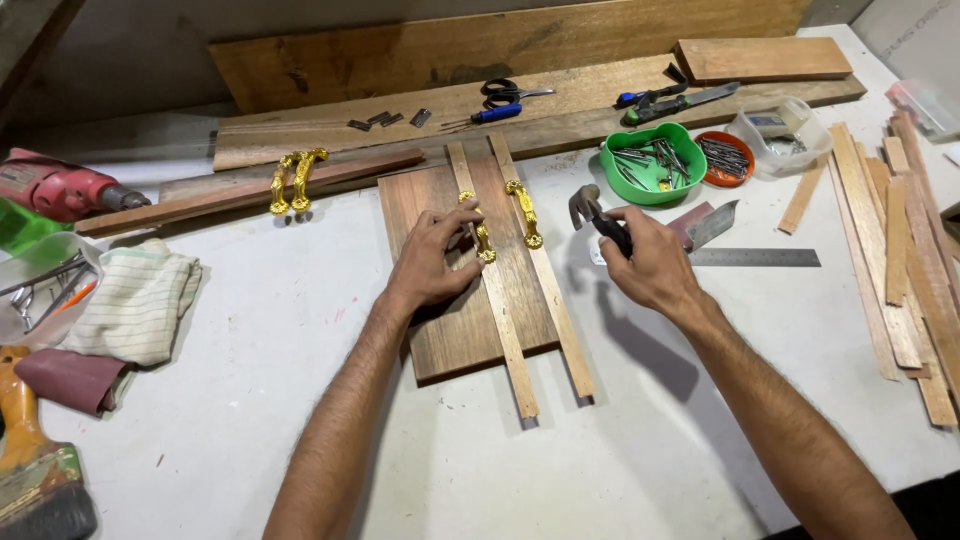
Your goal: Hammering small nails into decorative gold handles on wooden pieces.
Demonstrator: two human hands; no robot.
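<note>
We hold a gold handle (482,238) in place with our left hand (432,262), fingers pressed down on it where it lies on a thin wooden strip (500,310). That strip rests on a dark wooden board (440,340) in the middle of the white table (300,400). Our right hand (655,265) is closed around the grip of a hammer (590,212), whose head hangs just right of a second gold handle (525,213) lying on a second strip (557,320).

We judge that the step in hand is fixing the first handle to its strip: it is set in place and pinned by our fingers, and the hammer is raised but not yet over it. Whether a nail already sits in the handle we cannot tell.

The next move, as we see it, calls for bringing the hammer head across above the handle's end while the left fingers stay out of the way, and for light taps so the thin strip does not split or shift. A green bowl (652,160) of nails lies behind the hammer, within reach.
</note>
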